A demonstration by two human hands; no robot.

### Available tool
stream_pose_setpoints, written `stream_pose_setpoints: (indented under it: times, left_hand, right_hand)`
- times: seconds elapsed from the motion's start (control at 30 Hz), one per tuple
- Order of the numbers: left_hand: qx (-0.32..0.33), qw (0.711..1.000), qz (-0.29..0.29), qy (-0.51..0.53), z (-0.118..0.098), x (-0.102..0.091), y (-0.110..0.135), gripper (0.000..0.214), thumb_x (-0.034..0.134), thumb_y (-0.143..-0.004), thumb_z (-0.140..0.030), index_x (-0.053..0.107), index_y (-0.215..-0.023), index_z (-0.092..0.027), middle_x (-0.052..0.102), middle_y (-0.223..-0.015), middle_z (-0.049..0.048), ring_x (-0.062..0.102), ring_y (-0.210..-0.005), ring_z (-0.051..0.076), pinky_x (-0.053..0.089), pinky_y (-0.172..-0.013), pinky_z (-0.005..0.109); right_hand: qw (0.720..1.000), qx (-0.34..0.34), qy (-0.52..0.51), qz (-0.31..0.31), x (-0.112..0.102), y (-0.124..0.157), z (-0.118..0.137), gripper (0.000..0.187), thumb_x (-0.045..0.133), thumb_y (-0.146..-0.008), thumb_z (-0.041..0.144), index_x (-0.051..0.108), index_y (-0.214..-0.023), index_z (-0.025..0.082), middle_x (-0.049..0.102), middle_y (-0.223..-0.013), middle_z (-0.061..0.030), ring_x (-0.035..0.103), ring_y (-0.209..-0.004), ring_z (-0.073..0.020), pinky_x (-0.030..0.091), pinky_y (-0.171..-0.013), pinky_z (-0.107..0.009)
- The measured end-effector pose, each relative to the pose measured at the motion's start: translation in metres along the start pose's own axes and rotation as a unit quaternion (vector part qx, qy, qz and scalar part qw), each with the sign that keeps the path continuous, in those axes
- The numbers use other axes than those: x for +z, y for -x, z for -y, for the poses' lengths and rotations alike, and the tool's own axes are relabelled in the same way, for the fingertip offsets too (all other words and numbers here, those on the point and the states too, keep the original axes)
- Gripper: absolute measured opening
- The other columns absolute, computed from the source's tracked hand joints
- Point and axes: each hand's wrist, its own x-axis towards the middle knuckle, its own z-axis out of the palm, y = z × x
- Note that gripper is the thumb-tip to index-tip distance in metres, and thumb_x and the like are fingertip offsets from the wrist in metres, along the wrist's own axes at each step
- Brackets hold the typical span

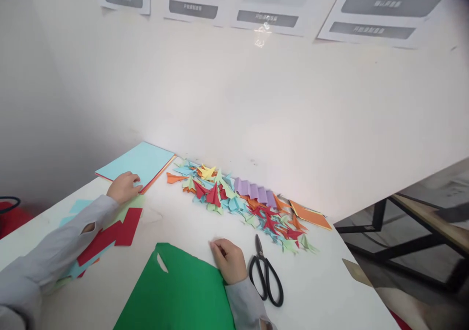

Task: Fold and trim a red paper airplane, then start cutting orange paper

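My left hand (123, 187) is at the near corner of a stack of coloured paper with a light blue sheet (141, 159) on top. Its fingers are curled against that sheet at the corner, in what looks like a pinch. Loosely closed, my right hand (230, 259) rests on the white table with nothing visible in it. Beside it lies a green sheet-like piece (183, 291) with a white slit near its upper left corner. To the right of that hand is a pair of black-handled scissors (266, 274), blades pointing away from me.
A heap of small folded paper pieces (216, 193) lies along the wall, with a purple pleated strip (254, 192) on it. Orange paper (311, 215) sits at the right end. Red paper pieces (129, 226) lie by my left forearm. The table's right edge borders a dark-framed bench (414, 252).
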Motion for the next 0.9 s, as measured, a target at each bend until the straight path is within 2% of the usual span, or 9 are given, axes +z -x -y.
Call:
stream_pose_setpoints:
  times: [0.13, 0.2, 0.37, 0.47, 0.6, 0.77, 0.9]
  left_hand:
    - [-0.003, 0.998, -0.001, -0.067, 0.008, 0.014, -0.008, 0.060, 0.045, -0.071, -0.052, 0.059, -0.111, -0.009, 0.052, -0.120, 0.0209, 0.044, -0.115, 0.036, 0.035, -0.094, 0.040]
    - [-0.029, 0.996, 0.018, -0.079, 0.010, 0.018, -0.010, 0.067, 0.043, -0.070, -0.057, 0.057, -0.114, -0.008, 0.050, -0.123, 0.0232, 0.044, -0.115, 0.038, 0.035, -0.093, 0.043]
    - [0.008, 0.994, 0.077, -0.072, 0.013, 0.017, -0.016, 0.072, 0.032, -0.071, -0.063, 0.061, -0.105, -0.007, 0.061, -0.106, 0.0219, 0.055, -0.100, 0.036, 0.038, -0.085, 0.041]
    - [-0.004, 0.993, 0.101, -0.066, 0.014, 0.012, -0.017, 0.072, 0.031, -0.070, -0.064, 0.063, -0.104, -0.009, 0.063, -0.104, 0.0207, 0.057, -0.094, 0.037, 0.041, -0.076, 0.041]
    - [-0.026, 0.992, 0.109, -0.062, 0.010, 0.007, -0.016, 0.070, 0.032, -0.069, -0.064, 0.063, -0.103, -0.011, 0.064, -0.103, 0.0201, 0.058, -0.093, 0.037, 0.042, -0.072, 0.041]
    - [-0.020, 0.989, 0.122, -0.086, 0.002, 0.001, -0.014, 0.061, 0.035, -0.070, -0.060, 0.064, -0.094, -0.012, 0.066, -0.096, 0.0192, 0.060, -0.089, 0.034, 0.042, -0.069, 0.038]
    - [-0.014, 0.988, 0.112, -0.109, 0.000, 0.000, -0.015, 0.059, 0.037, -0.069, -0.058, 0.063, -0.096, -0.013, 0.067, -0.094, 0.0191, 0.061, -0.089, 0.033, 0.043, -0.069, 0.037]
  right_hand:
    - [1.000, 0.004, 0.001, 0.002, 0.000, 0.001, 0.003, 0.028, 0.046, -0.085, 0.031, 0.064, -0.067, 0.018, 0.063, -0.061, -0.0036, 0.056, -0.056, -0.0147, 0.042, -0.053, -0.024]
    - [1.000, 0.011, 0.001, -0.001, -0.001, 0.000, 0.004, 0.027, 0.047, -0.084, 0.030, 0.064, -0.067, 0.018, 0.063, -0.061, -0.0039, 0.056, -0.056, -0.0145, 0.042, -0.053, -0.024]
    - [1.000, 0.021, 0.003, -0.003, -0.002, -0.001, 0.007, 0.026, 0.048, -0.083, 0.028, 0.064, -0.066, 0.017, 0.064, -0.062, -0.0042, 0.056, -0.056, -0.0142, 0.042, -0.053, -0.024]
    - [1.000, 0.021, 0.002, -0.004, -0.002, -0.001, 0.007, 0.026, 0.048, -0.083, 0.027, 0.065, -0.066, 0.017, 0.063, -0.062, -0.0041, 0.056, -0.056, -0.0141, 0.042, -0.054, -0.023]
    - [1.000, 0.016, 0.002, -0.005, -0.001, -0.001, 0.006, 0.026, 0.048, -0.083, 0.028, 0.065, -0.067, 0.017, 0.064, -0.063, -0.0043, 0.057, -0.057, -0.0143, 0.043, -0.054, -0.024]
    - [1.000, 0.003, 0.003, -0.002, -0.002, 0.000, 0.006, 0.028, 0.046, -0.085, 0.030, 0.064, -0.068, 0.018, 0.066, -0.065, -0.0048, 0.058, -0.058, -0.0151, 0.044, -0.055, -0.024]
    - [1.000, 0.004, 0.001, 0.005, -0.004, 0.000, 0.008, 0.030, 0.044, -0.086, 0.033, 0.064, -0.068, 0.018, 0.065, -0.063, -0.0043, 0.058, -0.057, -0.0152, 0.045, -0.054, -0.025]
